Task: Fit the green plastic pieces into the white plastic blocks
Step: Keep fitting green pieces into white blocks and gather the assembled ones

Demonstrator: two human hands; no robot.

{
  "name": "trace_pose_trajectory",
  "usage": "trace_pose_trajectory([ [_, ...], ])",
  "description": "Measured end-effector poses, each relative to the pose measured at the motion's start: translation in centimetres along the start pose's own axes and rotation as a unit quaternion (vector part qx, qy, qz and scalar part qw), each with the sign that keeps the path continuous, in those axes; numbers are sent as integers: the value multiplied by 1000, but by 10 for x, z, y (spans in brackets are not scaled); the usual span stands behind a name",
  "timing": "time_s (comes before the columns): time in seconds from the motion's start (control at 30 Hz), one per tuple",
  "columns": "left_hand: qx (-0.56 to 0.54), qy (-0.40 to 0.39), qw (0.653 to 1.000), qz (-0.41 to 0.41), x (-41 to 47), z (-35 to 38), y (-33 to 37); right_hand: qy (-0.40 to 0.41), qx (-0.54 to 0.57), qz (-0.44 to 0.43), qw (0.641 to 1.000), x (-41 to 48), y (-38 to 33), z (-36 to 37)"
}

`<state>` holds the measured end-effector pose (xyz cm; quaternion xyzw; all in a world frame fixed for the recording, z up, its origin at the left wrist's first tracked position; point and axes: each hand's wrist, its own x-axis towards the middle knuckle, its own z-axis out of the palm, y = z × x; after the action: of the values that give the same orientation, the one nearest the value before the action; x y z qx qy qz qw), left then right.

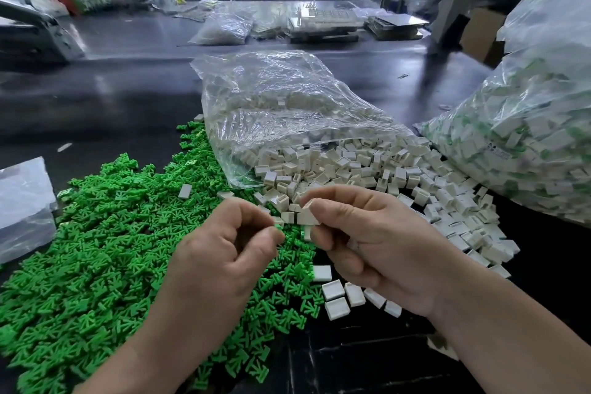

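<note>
— While they meet, what do the hands hold?
— The left hand point(224, 253) pinches a green piece point(279, 227); the right hand point(377, 243) pinches a white block point(307, 217) just beside it.
— Bags?
— Beyond them, a clear bag point(271, 105) spills white blocks point(351, 163); right of them, a fuller bag point(527, 125) holds white-and-green parts.

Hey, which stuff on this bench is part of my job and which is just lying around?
In use: green pieces pile; white blocks pile; green piece in left hand; white block in right hand.
Lying about: flat bag at left edge; cardboard box; trays at back.
</note>
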<state>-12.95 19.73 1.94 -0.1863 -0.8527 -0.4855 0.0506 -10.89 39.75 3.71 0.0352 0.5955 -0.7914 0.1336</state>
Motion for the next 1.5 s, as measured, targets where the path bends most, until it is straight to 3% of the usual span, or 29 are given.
trace_pose_trajectory([
  [0.23,-230,-32,971,-61,1,0,-2,-23,35,-13,999,-1,-3,1],
  [0.53,-359,-46,924,-124,7,5,-1,-3,38,3,999,0,0,4],
  [0.77,-364,-49,924,-111,5,5,-3,-33,27,19,999,-5,-2,6],
  [0.93,-268,-8,959,-94,6,0,-8,-19,-45,-2,999,-5,-1,9],
  [1.2,-400,-49,905,-136,3,1,-3,-27,-131,-67,989,-4,6,8],
  [1.37,-394,-43,908,-133,3,1,-1,-21,-222,-123,967,-3,12,10],
  [1.5,-391,-38,911,-126,3,0,-2,-5,-232,-139,963,-4,13,9],
])
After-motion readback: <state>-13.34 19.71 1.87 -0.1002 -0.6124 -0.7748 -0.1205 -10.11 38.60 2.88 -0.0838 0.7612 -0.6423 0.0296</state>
